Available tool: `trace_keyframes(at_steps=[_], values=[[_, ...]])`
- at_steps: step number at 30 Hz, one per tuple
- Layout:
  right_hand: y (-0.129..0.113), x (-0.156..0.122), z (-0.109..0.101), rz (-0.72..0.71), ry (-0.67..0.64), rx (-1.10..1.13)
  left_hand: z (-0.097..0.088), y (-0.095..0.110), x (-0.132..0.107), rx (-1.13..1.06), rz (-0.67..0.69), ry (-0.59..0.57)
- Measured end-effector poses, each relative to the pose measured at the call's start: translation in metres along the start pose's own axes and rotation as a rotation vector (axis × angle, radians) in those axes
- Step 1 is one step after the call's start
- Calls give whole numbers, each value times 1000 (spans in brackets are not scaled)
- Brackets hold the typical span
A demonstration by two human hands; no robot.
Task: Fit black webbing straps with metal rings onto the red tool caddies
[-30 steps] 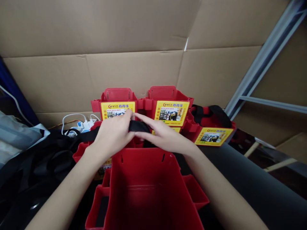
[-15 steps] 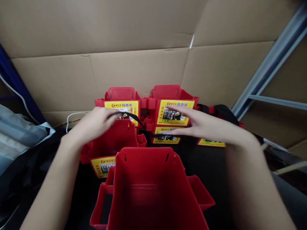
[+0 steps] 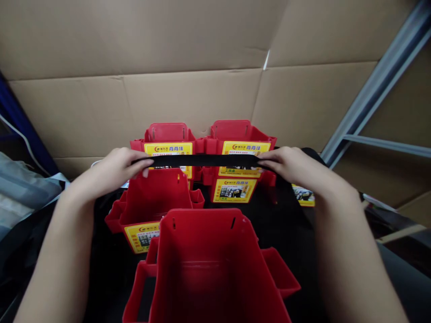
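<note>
A black strap is stretched flat and level between my two hands, above a group of red plastic boxes. My left hand pinches its left end and my right hand pinches its right end. Right below me stands an open red box with two slots in its far wall. Another red box with a yellow label sits just behind it to the left. Two more labelled red boxes stand at the back under the strap.
Brown cardboard sheets form the wall behind the boxes. A grey metal shelf frame slants up on the right. Grey plastic bags and dark straps lie to the left. The surface under the boxes is black.
My hands were together over a bunched strap, then drew apart sideways. The strap now runs taut and straight between them.
</note>
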State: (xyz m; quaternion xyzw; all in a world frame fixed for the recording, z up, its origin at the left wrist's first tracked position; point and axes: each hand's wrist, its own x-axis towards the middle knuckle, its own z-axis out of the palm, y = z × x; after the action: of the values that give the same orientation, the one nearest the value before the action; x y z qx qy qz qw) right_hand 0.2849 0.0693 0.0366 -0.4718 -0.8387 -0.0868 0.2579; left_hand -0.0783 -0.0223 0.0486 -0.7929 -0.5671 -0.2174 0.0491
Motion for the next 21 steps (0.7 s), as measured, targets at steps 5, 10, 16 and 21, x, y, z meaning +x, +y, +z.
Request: trace_keyframes(at_steps=[5,10,16,21], values=[[-29,-10,-3,-121,-108,195,10,27,-2,26,29,30],[-111,-9,24,-369,-94,550,47,75,10,-60,244,7],[-83,0,27,-322,-314,593,46,67,14,-272,201,-18],[-55,-2,12,-293,-364,706,43,73,11,-280,114,42]])
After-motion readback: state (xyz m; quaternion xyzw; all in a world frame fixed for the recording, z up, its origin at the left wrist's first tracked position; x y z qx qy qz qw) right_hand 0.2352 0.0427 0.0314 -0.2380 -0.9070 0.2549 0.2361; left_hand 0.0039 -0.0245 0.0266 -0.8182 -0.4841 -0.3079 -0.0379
